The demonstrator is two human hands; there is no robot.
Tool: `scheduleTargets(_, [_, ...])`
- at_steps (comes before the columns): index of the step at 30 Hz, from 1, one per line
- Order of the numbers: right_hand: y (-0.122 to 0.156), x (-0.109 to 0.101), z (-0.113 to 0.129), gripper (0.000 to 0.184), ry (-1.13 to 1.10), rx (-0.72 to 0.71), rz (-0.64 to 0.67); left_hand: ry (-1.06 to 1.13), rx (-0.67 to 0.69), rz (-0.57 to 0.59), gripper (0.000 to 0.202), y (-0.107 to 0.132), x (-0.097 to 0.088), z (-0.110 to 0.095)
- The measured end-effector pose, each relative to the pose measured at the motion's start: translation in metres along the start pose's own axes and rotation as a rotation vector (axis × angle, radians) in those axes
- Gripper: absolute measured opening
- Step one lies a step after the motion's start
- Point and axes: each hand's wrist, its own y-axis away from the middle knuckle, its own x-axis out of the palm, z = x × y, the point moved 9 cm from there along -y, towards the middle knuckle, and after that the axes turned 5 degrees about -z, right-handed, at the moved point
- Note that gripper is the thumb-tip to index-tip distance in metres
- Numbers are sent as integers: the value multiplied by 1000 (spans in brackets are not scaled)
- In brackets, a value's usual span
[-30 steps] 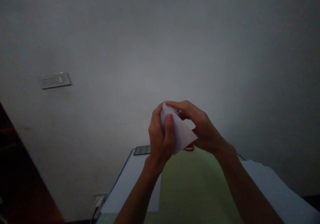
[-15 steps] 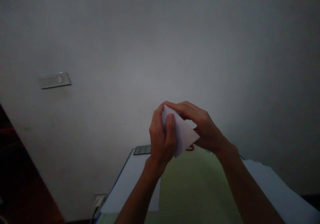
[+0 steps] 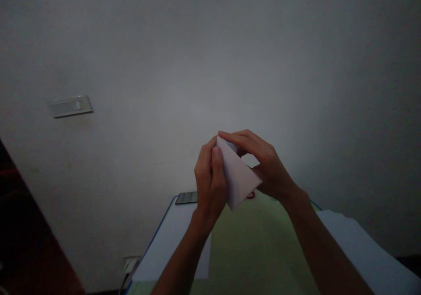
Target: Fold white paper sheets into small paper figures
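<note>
A folded piece of white paper [image 3: 240, 176] is held up above the table, its narrow tip pointing up and its wider end tilted down to the right. My left hand [image 3: 210, 176] grips its left side, thumb along the near face and fingers behind. On the far right side, my right hand [image 3: 263, 163] has its fingertips at the paper's upper tip; its thumb is partly hidden behind the paper. Both hands are closed on the paper.
Below is a green table [image 3: 256, 246] with a blue edge, against a grey wall [image 3: 210, 66]. White sheets [image 3: 167, 242] lie at left, and more white paper [image 3: 358, 242] at right. A phone [image 3: 186, 198] and a red object [image 3: 251, 195] lie near the back edge.
My left thumb has slid left and slightly up along the paper, baring more of its near face. The right fingers have shifted slightly at the upper tip.
</note>
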Motion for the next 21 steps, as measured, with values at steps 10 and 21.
scheduleTargets(10, [4,-17,-8,44,-18,94,-158,144,-69,0,21,-15,-8,5])
scheduleTargets(21, [10,-13,-23,40,-134,193,-131,214,2,85,16,-27,-22,16])
